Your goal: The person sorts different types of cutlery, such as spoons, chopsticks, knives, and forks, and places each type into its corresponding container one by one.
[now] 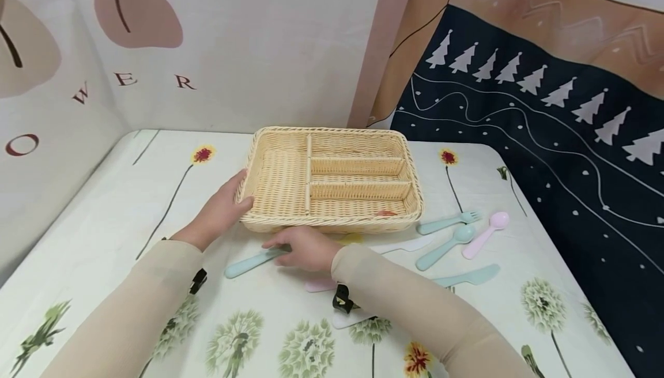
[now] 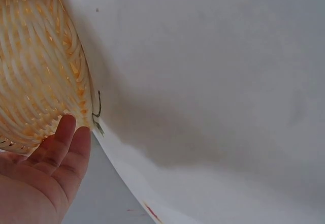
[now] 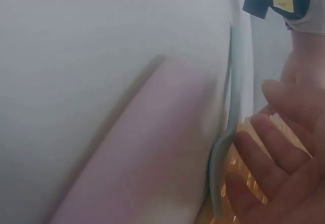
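A woven wicker tray (image 1: 277,223) with a wide compartment at left and narrower ones at right sits toward the back of the table. My left hand (image 1: 223,208) grips its left end, thumb over the rim; in the left wrist view, the fingers (image 2: 76,150) lie along the outer weave. In front of the tray, my right hand (image 1: 306,248) is low over a light-teal utensil (image 1: 251,264), whose head is hidden beneath it. The right wrist view shows that hand's fingers (image 3: 259,160) loosely spread beside the utensil's thin edge. Close by lies a pink handle (image 3: 137,142).
Right of the tray lie a teal fork (image 1: 448,222), a teal spoon (image 1: 446,246), a pink spoon (image 1: 486,235) and a teal knife (image 1: 472,275). A white utensil (image 1: 407,245) lies behind my right forearm, another white handle (image 1: 350,320) in front. Fabric-covered walls (image 1: 249,49) border the table.
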Motion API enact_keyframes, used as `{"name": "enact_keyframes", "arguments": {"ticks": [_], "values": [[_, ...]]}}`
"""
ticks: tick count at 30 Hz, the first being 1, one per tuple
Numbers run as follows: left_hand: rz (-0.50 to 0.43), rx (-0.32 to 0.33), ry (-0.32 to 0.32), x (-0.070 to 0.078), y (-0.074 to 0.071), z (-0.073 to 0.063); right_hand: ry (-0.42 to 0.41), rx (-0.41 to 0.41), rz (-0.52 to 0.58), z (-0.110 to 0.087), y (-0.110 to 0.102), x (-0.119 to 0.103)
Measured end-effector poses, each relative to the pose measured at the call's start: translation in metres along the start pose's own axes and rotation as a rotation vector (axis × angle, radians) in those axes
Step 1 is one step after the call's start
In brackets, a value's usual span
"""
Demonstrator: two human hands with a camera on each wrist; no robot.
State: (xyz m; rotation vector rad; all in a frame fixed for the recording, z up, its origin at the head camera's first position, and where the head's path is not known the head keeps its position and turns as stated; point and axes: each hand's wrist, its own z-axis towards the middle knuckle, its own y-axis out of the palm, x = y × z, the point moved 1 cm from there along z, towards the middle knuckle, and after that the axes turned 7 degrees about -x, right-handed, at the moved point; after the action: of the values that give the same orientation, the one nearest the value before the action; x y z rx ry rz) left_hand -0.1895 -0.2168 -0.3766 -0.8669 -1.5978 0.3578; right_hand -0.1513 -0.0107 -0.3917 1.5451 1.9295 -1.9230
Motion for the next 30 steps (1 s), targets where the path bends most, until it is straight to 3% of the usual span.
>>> {"name": "enact_keyframes", "arguments": {"ticks": [11, 19, 30], "values": [[-0.005, -0.016, -0.013, -0.002, -0.001, 0.0, 0.028, -0.012, -0.195, 0.008, 0.005, -0.009], [-0.005, -0.019, -0.011, 0.0, -0.001, 0.001, 0.037, 0.044, -0.33, 0.007, 0.006, -0.014], [-0.017, -0.029, -0.015, -0.001, 0.0, 0.001, 0.054, 0.025, -0.356, 0.005, 0.006, -0.015]]}}
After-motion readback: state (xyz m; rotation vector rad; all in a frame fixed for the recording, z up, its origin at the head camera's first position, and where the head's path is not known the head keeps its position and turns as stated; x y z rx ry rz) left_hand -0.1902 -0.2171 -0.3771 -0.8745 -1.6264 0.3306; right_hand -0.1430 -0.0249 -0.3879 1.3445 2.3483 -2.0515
